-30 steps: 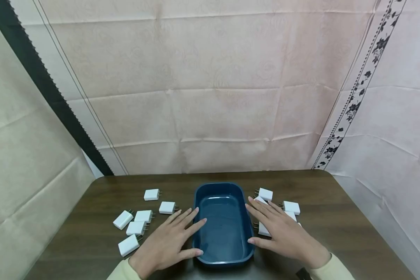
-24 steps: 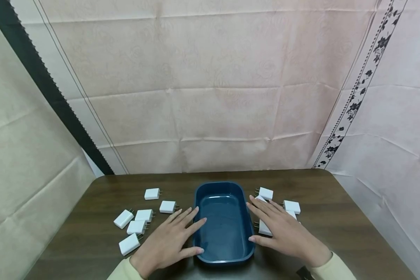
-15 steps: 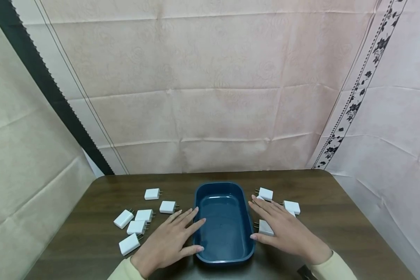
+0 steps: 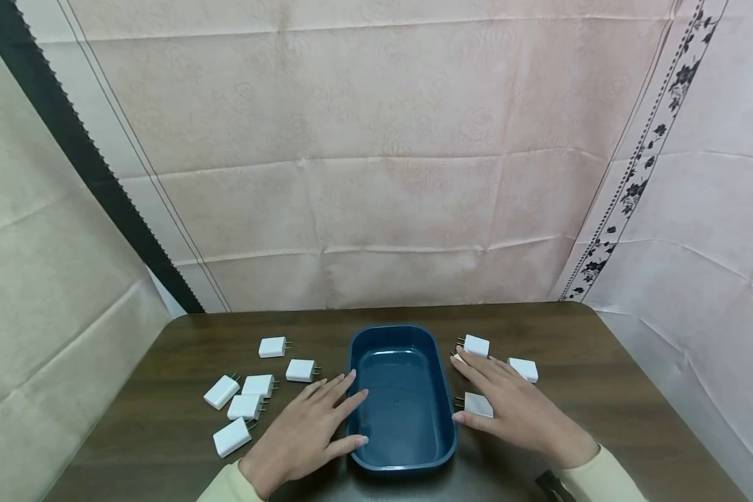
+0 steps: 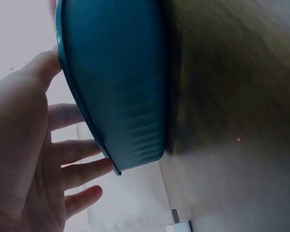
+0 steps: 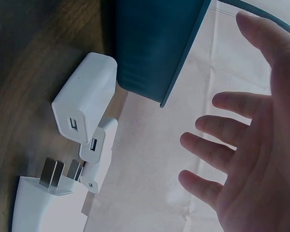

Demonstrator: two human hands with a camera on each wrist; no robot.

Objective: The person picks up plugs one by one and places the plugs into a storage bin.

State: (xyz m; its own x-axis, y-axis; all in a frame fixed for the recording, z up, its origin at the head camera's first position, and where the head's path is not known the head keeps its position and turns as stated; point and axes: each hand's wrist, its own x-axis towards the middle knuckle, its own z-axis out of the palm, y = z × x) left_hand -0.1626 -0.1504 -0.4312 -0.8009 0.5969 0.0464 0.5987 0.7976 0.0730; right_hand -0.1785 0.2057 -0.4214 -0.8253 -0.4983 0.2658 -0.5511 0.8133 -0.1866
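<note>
A pale pinkish sheet [image 4: 383,174], creased in a grid, fills the upper middle of the frame. A black band [image 4: 94,157] slants down from the upper left, a floral strip [image 4: 634,181] from the upper right; paler cloth [image 4: 50,321] hangs at far left. Below stands a brown wood-grain bench [image 4: 596,390] with rounded far corners, under soft light.

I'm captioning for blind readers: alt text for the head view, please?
A person's outstretched left hand and right hand flank a blue tray on a brown table. White plug chargers lie on both sides, with pale cloth behind.
</note>
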